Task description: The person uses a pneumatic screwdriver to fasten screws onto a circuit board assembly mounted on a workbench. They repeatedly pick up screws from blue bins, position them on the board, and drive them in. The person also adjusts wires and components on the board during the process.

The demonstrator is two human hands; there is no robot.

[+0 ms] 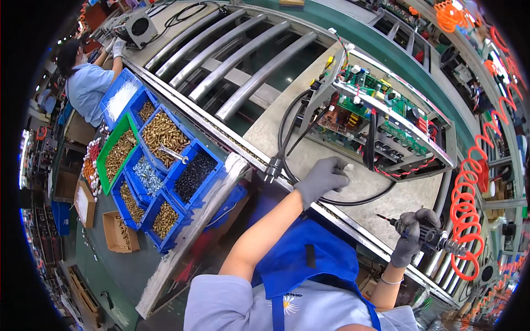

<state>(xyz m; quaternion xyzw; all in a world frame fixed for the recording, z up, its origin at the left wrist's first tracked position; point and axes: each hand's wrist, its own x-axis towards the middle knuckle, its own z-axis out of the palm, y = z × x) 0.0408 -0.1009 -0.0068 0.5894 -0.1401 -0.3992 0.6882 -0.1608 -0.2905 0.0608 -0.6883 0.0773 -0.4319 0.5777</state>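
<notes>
The left hand (323, 177), in a grey glove, is curled loosely with its fingers drawn together over the grey work board (309, 146), just beside the loop of black cable (287, 129); whether it pinches some small part I cannot tell, since the fingertips are turned away. The right hand (411, 234), also gloved, is closed firmly round a powered screwdriver (425, 234), held at the near edge of the board and fed by an orange coiled hose (466, 209). The screwdriver's long axis runs nearly level across the picture, its bit pointing to the person's left, toward the left hand, its rear end toward the hose. The open-framed electronic unit (386, 118) stands farther back on the board, its green circuit boards exposed, its long side slanting from upper left to lower right. As I judge it, the bit aimed at the gloved fingers could nick them if the driver ran; the hose could drag the tool off line; the slack cable could snag the bit or wrist. To the left sit blue bins of screws (165, 160), and beyond them a co-worker (88, 83).
</notes>
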